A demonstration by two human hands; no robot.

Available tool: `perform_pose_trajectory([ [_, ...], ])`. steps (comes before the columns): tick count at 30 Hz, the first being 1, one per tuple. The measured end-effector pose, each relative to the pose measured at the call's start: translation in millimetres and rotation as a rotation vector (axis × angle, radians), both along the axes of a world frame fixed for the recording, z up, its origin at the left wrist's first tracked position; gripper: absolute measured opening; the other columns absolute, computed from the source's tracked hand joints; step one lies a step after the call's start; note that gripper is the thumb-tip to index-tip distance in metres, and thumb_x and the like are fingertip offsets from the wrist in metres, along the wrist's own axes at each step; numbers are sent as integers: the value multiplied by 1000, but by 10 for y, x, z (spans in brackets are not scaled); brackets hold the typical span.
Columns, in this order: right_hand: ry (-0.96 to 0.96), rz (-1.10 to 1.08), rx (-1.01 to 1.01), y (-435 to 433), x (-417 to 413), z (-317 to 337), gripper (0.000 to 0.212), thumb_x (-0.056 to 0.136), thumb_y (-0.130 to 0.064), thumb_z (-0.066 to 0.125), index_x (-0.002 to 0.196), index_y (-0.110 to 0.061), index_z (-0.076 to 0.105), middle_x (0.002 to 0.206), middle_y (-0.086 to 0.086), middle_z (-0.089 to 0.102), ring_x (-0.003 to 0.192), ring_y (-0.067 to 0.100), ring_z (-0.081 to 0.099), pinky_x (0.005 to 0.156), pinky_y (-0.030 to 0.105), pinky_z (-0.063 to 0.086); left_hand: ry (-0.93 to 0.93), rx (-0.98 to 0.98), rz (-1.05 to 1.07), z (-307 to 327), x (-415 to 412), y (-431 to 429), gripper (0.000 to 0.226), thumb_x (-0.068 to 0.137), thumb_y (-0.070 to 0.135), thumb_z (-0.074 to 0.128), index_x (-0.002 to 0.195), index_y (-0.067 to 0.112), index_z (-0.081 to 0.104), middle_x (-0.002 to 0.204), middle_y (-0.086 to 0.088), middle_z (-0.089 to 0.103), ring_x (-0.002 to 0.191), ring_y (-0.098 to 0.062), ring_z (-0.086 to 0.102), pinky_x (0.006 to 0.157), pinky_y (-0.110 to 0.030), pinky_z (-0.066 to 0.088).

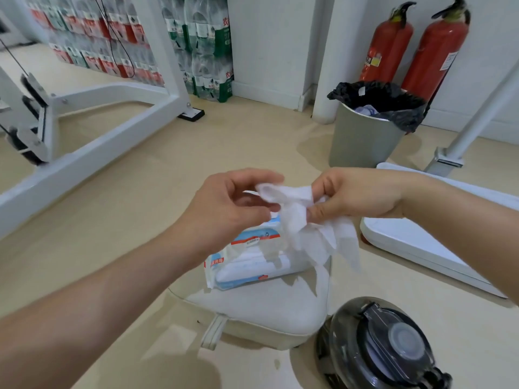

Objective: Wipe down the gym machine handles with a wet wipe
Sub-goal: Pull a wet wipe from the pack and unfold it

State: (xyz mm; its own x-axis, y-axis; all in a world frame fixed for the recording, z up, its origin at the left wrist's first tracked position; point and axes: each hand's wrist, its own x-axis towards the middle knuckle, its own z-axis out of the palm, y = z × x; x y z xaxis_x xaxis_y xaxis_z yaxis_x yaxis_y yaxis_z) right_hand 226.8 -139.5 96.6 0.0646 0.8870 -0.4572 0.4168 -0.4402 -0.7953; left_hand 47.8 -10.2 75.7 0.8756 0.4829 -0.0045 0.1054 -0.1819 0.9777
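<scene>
A white wet wipe (314, 234) hangs crumpled between both hands in the middle of the view. My left hand (227, 209) pinches its upper left corner with thumb and fingers. My right hand (356, 196) pinches the other side, and most of the wipe dangles below it. Under the hands a blue-and-white wipe packet (247, 262) lies on a white padded seat (269, 307). A white gym machine frame (84, 127) with black cables stands at the left. No machine handle shows.
A grey bin (362, 138) with a black liner stands behind the hands, two red fire extinguishers (410, 49) beyond it. Stacked packs of water bottles (202, 46) line the back wall. A white platform (415, 242) lies right; a dark bottle lid (393, 346) is at bottom right.
</scene>
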Motion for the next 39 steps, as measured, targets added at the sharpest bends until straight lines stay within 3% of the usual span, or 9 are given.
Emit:
perform_pose_trajectory([
  [4,-133,-202,65,28,33,-76,17,88,-4,59,95,-10,73,83,14,72,70,22,65,65,29,54,220,585,-56,-259,-9,123,56,79,-8,49,116,33,56,107,16,63,78,2,57,72,-10,45],
  [11,-242,-315,147,126,-136,-269,26,80,2,51,76,-14,71,67,4,67,58,12,59,60,24,49,365,837,-332,-376,18,143,45,80,6,54,117,32,59,98,9,49,87,-3,43,72,-9,33],
  [15,-484,-77,24,160,-197,-181,18,83,-24,58,84,-16,74,80,2,72,71,15,64,70,29,54,357,979,-312,-313,-33,190,17,88,26,58,100,32,69,91,9,49,82,-7,48,73,-23,38],
  [19,-678,76,50,225,-371,-120,41,88,-38,57,63,-6,57,57,6,46,58,20,42,58,32,39,223,982,-265,-254,-123,337,14,83,21,71,91,31,74,85,12,57,65,8,49,63,-9,35],
  [22,-817,169,159,344,-552,-149,25,85,-28,61,68,-10,64,60,4,56,65,22,49,60,31,41,124,931,-203,-315,-187,348,14,77,19,72,85,29,75,88,15,57,64,5,52,62,-2,36],
  [25,-677,97,131,529,-641,-213,17,79,-28,71,95,-22,73,90,-3,69,84,16,59,66,24,45,32,874,-161,-382,-232,311,15,77,19,66,84,31,72,92,16,58,65,-4,54,60,-5,40],
  [30,-539,-51,7,669,-640,-375,25,73,-26,76,91,-16,62,94,-2,63,88,19,59,68,27,47,-54,870,-155,-466,-285,300,20,82,23,52,87,25,72,99,16,54,68,11,49,64,-1,34],
  [35,-948,-48,111,680,-767,-552,19,79,-32,57,67,-22,47,72,-4,53,73,23,51,52,28,34,-175,769,-78,-412,-245,244,21,81,11,54,86,22,71,93,12,57,77,5,55,66,-4,40],
  [39,-621,-48,73,628,-640,-499,21,81,-30,63,63,-20,62,59,-8,54,62,14,50,56,26,38,-38,690,-13,-454,-196,323,31,77,2,61,92,28,70,95,14,58,77,0,59,66,-13,48],
])
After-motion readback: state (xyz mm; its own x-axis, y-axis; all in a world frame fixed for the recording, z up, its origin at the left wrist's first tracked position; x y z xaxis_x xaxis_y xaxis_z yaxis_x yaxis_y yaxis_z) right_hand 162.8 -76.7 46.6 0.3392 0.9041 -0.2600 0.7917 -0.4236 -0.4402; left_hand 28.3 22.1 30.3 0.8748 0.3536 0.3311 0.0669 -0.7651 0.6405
